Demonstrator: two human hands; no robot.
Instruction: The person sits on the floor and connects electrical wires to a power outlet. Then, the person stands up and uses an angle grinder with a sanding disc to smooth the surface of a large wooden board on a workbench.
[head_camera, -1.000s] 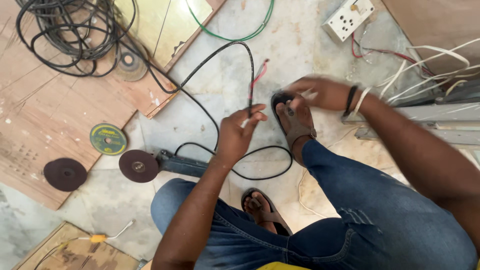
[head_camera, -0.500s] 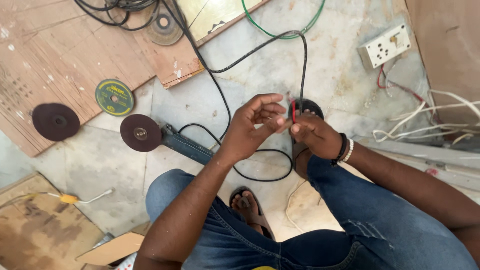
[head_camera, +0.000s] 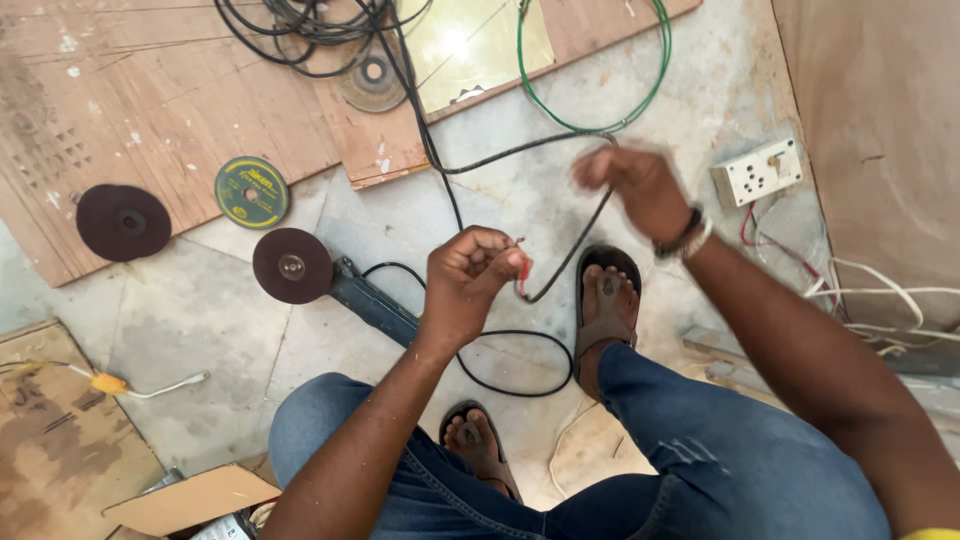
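At the centre of the frame, a thin black cable (head_camera: 560, 265) with red and bare wire ends is pinched in the closed grip of the left hand (head_camera: 468, 282), while the blurred right hand (head_camera: 632, 185), upper right of centre, is seen half curled, its hold on anything not discernible.

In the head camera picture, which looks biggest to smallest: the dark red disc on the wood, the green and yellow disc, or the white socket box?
1. Dark red disc
2. Green and yellow disc and white socket box: they look about alike, so no ranking.
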